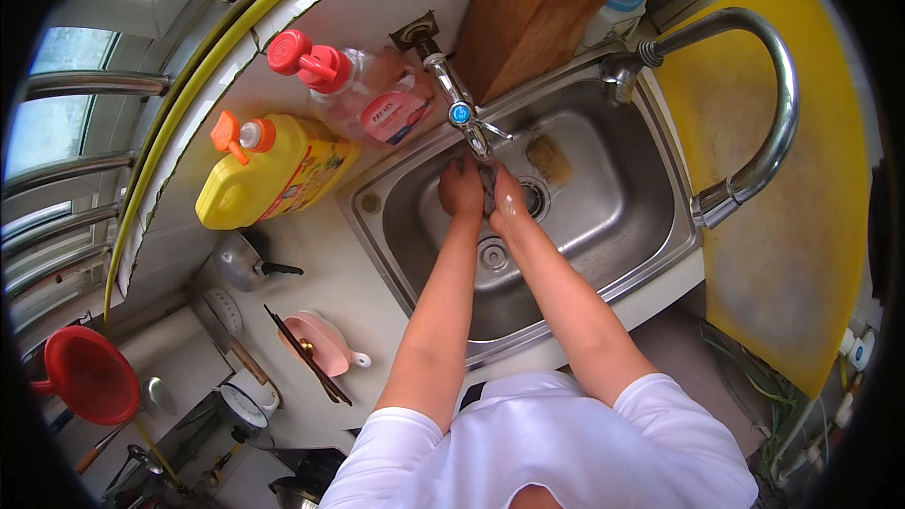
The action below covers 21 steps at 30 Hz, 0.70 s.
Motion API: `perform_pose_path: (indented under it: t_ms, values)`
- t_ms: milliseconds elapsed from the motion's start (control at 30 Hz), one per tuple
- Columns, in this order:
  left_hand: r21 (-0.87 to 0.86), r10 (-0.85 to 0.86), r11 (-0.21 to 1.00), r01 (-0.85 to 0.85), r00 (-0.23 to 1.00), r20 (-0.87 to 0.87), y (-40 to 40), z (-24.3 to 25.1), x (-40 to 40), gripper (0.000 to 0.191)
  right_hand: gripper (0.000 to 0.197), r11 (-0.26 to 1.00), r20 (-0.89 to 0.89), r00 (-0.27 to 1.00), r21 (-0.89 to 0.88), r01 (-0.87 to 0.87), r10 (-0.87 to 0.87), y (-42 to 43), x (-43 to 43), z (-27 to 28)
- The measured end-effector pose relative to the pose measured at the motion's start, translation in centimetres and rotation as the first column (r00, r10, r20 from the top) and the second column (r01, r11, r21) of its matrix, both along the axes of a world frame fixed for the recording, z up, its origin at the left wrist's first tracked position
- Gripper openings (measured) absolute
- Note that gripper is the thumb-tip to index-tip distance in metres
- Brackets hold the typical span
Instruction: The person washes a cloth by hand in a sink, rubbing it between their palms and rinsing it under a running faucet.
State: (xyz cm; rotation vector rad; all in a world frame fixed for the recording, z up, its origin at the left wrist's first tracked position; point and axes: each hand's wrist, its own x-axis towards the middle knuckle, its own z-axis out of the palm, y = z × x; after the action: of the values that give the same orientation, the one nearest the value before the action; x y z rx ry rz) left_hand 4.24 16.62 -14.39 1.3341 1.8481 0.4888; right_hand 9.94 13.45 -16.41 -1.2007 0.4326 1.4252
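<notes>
Under the wall-mounted metal tap [459, 109], my left hand [461, 187] and my right hand [510, 199] hold a wet grey cloth [488, 187] between them. Much of the cloth is hidden by the fingers, and its exact kind cannot be told. Both hands are over the left part of a stainless steel sink [604, 180]. To the right of my right hand a brown scouring sponge [549, 160] lies on the sink's bottom, beside a dark drain opening [536, 199]. A round metal drain part [493, 255] shows between my forearms.
Behind the sink stand a clear pump bottle [382, 95], a yellow detergent bottle [276, 173] and a wooden knife block [530, 14]. A curved faucet [785, 92] arches at the right, before a yellow board [778, 240]. A pink dish [318, 339] with chopsticks sits left.
</notes>
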Motion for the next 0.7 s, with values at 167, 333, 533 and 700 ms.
perform_pose_path:
  t_ms: [167, 333, 533, 700]
  values:
    - [0.071, -0.183, 0.981, 0.178, 0.980, 0.075, -3.8, 3.4, 5.1, 0.043, 0.029, 0.980, -0.048, 0.998, 0.197, -0.029, 0.039, -1.5, 6.4, -6.7]
    - [-0.011, -0.092, 0.996, 0.093, 0.996, 0.017, -1.7, 0.0, 2.7, 0.043, 0.026, 0.997, -0.028, 0.998, 0.051, 0.064, -0.063, -0.8, 2.0, -3.4]
    - [-0.454, 0.476, 0.860, -0.231, 0.681, 0.556, 0.1, -6.2, -0.1, 0.025, 0.020, 0.972, 0.666, 0.728, 0.019, -0.234, 0.162, -0.8, 3.5, -1.9]
    - [-0.833, 0.844, 0.513, -0.207, 0.301, 0.445, 0.0, -5.4, 1.0, 0.009, 0.016, 0.917, 0.986, -0.060, -0.166, -0.362, 0.155, -0.2, 5.1, -0.9]
